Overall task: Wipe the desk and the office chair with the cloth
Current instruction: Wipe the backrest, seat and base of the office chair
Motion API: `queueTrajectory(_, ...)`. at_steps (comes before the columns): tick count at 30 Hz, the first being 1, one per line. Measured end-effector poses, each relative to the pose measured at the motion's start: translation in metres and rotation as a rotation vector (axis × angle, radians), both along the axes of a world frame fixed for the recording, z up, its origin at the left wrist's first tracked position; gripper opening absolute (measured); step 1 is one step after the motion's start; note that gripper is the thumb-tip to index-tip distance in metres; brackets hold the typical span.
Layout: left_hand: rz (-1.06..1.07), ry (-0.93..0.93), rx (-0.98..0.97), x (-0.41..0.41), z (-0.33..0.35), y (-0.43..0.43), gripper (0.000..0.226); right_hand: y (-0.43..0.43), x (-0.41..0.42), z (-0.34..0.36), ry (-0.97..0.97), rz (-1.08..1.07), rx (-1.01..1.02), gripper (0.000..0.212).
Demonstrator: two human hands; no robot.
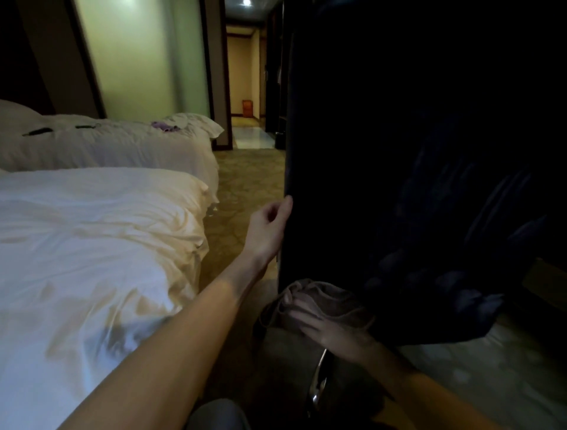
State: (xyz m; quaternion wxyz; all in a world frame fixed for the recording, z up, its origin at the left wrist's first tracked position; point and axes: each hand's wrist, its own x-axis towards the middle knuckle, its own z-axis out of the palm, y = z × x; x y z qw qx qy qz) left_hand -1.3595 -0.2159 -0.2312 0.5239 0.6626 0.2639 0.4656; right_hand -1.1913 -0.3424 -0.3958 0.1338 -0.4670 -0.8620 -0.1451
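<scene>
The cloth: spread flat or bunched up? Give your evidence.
Bunched up. The cloth lies in rumpled folds, not one flat sheet, under the right hand pressing it against the office chair low down.

Dim room, uneven exposure. Ceiling light (245, 2) at top centre flares. Pale wall (144, 55) at upper left glows greenish. White bedding (92, 239) at left brightest, near blown out, soft shadows in folds. Office chair (399, 153) fills right half, almost black, detail lost. Cloth (319, 297) and right hand (334, 331) at lower centre murky, smeared by blur. Door frames at upper left lean, wide-angle bend toward edges.
</scene>
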Motion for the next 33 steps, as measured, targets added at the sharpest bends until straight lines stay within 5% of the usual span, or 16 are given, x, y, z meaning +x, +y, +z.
queueTrajectory(7,0.127,0.094,-0.031,0.011,-0.001,0.008,0.048,-0.033,0.010,0.163,-0.224,-0.276,0.248,0.040)
queueTrajectory(12,0.179,0.077,-0.143,0.009,0.007,0.010,0.051,-0.050,0.013,0.288,-0.274,-0.449,0.659,0.070)
queueTrajectory(17,0.300,0.012,-0.130,0.007,0.025,0.016,0.039,-0.047,0.016,0.357,-0.448,-0.513,0.660,0.070)
queueTrajectory(23,0.238,-0.049,-0.127,0.013,0.032,0.025,0.057,-0.012,0.020,0.300,-0.228,-0.384,0.721,0.056)
queueTrajectory(30,0.266,-0.113,-0.106,0.018,0.028,0.037,0.054,0.017,0.009,0.133,0.035,-0.179,0.454,0.038)
queueTrajectory(33,0.281,-0.119,-0.094,0.018,0.025,0.039,0.050,0.012,0.007,0.069,0.017,-0.217,0.257,0.064)
